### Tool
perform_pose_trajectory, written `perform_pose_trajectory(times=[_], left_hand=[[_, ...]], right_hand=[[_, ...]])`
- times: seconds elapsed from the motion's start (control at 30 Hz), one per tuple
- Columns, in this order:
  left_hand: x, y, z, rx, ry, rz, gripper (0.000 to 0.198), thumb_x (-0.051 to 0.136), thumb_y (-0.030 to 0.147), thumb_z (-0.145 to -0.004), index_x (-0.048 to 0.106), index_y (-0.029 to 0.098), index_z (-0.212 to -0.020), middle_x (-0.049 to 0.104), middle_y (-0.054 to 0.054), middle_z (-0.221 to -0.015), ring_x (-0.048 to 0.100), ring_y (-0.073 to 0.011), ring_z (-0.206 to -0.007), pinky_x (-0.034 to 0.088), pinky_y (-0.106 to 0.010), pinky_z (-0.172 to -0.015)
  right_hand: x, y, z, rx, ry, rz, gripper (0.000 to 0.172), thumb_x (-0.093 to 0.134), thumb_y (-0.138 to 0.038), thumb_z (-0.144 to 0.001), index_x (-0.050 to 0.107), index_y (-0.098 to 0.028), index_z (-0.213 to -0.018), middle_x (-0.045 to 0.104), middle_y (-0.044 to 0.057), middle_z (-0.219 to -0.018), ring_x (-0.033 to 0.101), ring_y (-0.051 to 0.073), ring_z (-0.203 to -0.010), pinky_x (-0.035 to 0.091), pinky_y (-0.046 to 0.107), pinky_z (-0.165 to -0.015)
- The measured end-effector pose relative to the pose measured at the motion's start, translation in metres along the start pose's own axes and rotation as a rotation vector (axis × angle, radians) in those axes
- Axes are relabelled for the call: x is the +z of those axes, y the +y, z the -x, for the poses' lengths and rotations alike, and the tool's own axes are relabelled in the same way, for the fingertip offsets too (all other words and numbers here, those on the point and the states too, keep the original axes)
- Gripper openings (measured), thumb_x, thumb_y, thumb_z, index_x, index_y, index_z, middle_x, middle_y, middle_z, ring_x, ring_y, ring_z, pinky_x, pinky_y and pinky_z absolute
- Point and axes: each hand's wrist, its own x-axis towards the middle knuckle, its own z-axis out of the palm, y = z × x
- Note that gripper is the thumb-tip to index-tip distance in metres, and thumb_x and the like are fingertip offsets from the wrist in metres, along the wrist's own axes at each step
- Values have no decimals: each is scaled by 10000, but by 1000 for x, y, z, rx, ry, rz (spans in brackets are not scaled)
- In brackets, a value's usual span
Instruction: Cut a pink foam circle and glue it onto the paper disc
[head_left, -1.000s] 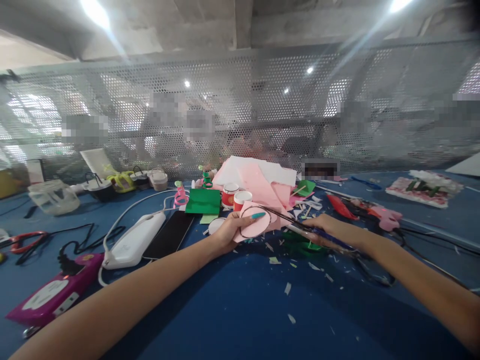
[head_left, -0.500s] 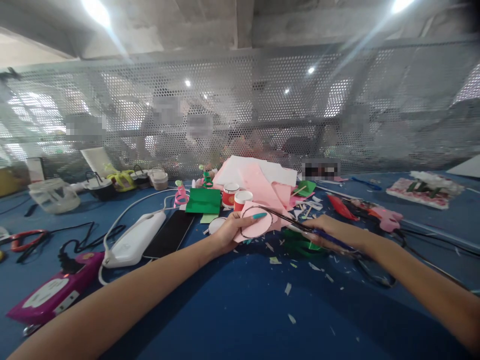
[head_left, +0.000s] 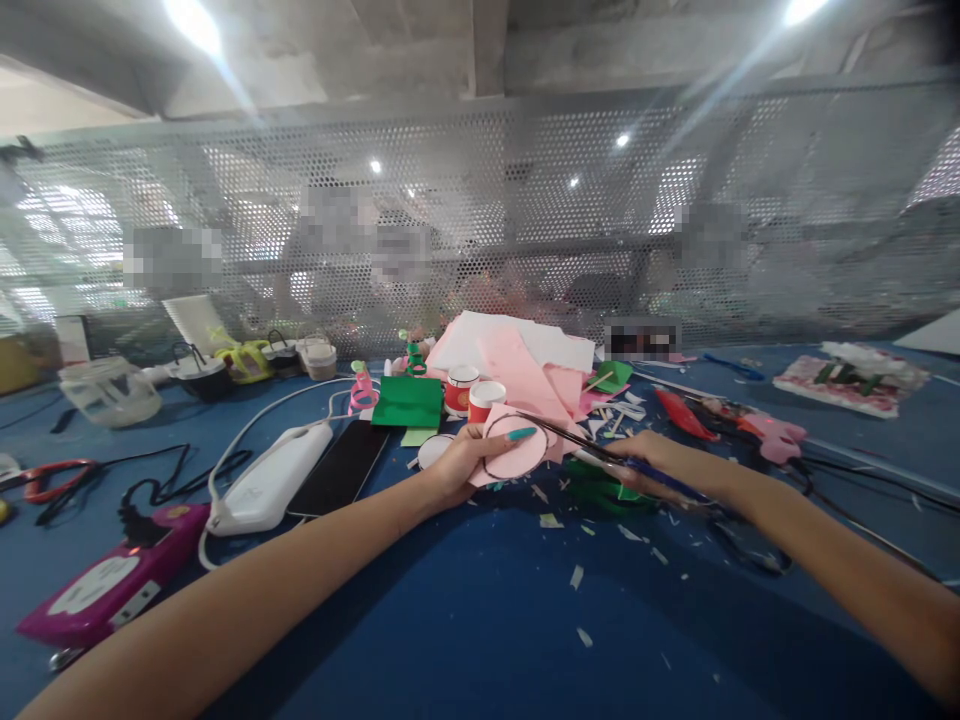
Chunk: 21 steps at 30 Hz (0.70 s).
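Pinched in my left hand (head_left: 459,466) is a piece of pink paper (head_left: 516,455) with a dark circle drawn on it; the thumb, with a teal nail, lies on top. My right hand (head_left: 651,462) grips a pair of scissors (head_left: 577,437), dark blades pointing left to the upper edge of the circle. Part of the scissors' handles is hidden by the hand. Just behind the pink paper stand two red and white paper cups (head_left: 487,398). A white paper disc (head_left: 433,450) lies beside my left hand.
Pink and white sheets (head_left: 517,350) are piled at the back. Left lie a black phone (head_left: 341,468), a white power bank-like block (head_left: 274,480) and a purple power strip (head_left: 112,585). Paper scraps (head_left: 576,577) litter the blue table. A pink glue gun (head_left: 772,435) lies right, with cables.
Almost nothing differs. The pink paper and my left thumb have shifted very slightly to the right, while the scissors stay at the circle's upper edge.
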Motion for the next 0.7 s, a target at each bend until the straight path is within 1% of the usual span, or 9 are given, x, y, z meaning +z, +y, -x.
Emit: perform_pose_trajectory(times=[0.2, 0.37, 0.5, 0.57, 0.7], left_hand=[[-1, -2, 0, -1, 4, -30, 351, 854, 288, -427, 674, 68, -631, 629, -34, -516, 514, -72, -410, 351, -180, -390], [0, 0, 1, 9, -22, -42, 345, 844, 280, -452, 690, 71, -679, 606, -12, -483, 492, -62, -396, 337, -173, -378], [1, 1, 1, 3, -21, -33, 347, 844, 267, -449, 696, 73, -697, 625, -21, -510, 516, -71, -424, 361, -172, -398], [2, 1, 2, 0, -12, -30, 340, 843, 260, -451, 698, 76, -696, 627, -23, -512, 535, -81, -447, 386, -178, -424], [2, 1, 3, -2, -18, -31, 320, 834, 241, -473, 701, 76, -714, 652, -41, -559, 561, -97, -489, 406, -189, -458]], right_hand=[[-1, -3, 0, 21, 3, -36, 432, 396, -567, -838, 474, -171, -682, 299, -33, -615, 273, 105, -559, 241, 244, -489], [-1, -5, 0, 107, -16, -49, 400, 476, -539, -816, 444, -178, -646, 312, -36, -614, 277, 99, -560, 252, 234, -495], [-2, -5, 1, 152, 1, -25, 410, 505, -554, -793, 456, -177, -640, 329, -33, -610, 283, 100, -555, 261, 234, -498], [-2, -4, 1, 141, -16, -29, 414, 505, -558, -792, 454, -174, -646, 342, -26, -618, 296, 103, -564, 264, 237, -503], [-3, -2, 0, 119, -15, -7, 423, 484, -557, -803, 429, -170, -641, 318, -27, -614, 289, 101, -566, 257, 244, -505]])
